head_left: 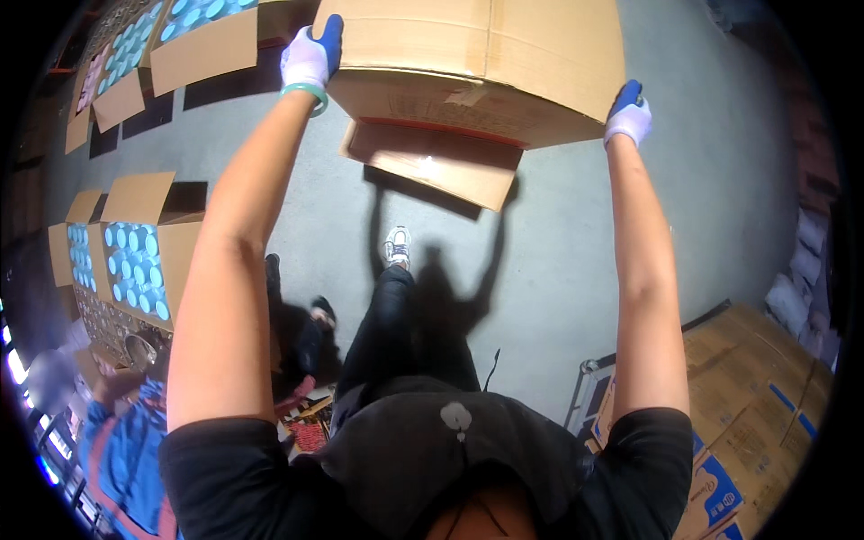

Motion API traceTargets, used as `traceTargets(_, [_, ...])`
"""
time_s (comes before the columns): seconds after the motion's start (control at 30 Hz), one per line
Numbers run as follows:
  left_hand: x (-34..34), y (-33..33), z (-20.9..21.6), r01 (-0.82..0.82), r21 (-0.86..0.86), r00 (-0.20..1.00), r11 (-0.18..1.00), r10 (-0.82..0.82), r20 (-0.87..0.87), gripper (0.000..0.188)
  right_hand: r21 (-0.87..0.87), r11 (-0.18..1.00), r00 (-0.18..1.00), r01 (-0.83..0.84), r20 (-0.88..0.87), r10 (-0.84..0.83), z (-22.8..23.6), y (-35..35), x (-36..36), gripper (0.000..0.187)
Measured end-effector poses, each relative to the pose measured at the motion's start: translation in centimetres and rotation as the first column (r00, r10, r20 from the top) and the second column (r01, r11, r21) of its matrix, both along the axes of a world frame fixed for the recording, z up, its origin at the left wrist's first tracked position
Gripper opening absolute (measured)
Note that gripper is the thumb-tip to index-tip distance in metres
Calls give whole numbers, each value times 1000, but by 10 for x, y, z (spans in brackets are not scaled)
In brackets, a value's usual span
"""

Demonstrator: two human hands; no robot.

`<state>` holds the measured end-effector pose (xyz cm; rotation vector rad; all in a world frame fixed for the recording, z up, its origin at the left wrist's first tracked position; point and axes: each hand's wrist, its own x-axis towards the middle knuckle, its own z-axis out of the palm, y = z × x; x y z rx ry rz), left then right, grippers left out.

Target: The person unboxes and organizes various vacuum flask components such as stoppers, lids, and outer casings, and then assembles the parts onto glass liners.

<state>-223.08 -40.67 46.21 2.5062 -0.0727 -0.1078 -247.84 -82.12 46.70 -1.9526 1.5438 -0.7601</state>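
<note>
In front of me, at the top of the view, is a large brown cardboard box [414, 36] with a tape seam. My left hand [310, 61], in a white and blue work glove with a green bangle at the wrist, grips its left side. On the right side, my right hand [628, 117], gloved alike, presses against the box near its lower corner. Both arms reach far out. Below the box's near side a cardboard flap or piece [432, 160] sticks out toward me; whether it belongs to the box I cannot tell.
Open cartons [205, 58] of blue-lidded containers line the far left. Another open carton [135, 265] of them stands nearer on the left. A person in blue [130, 459] is at lower left. Stacked cartons [756, 396] and a metal-framed cart [589, 382] are at right. Grey floor [558, 243] lies between.
</note>
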Motion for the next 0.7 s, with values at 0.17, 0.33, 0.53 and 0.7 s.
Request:
traceTargets(0.17, [7,-20,6,-23,-51,1000,998,23,-10,75,85,994,987,-70,-138,81,7,-28,-3,66])
traceTargets(0.33, [21,25,5,-156,-127,987,980,158,11,77,295,921,966,-255,45,253,10,-11,25,74])
traceTargets(0.53, [-77,51,44,-86,-27,993,996,83,-81,75,509,651,809,-563,499,310,-11,10,-64,66])
traceTargets(0.7, [-185,102,49,-178,-253,976,951,138,-168,69,528,669,840,-523,450,303,14,81,-197,74])
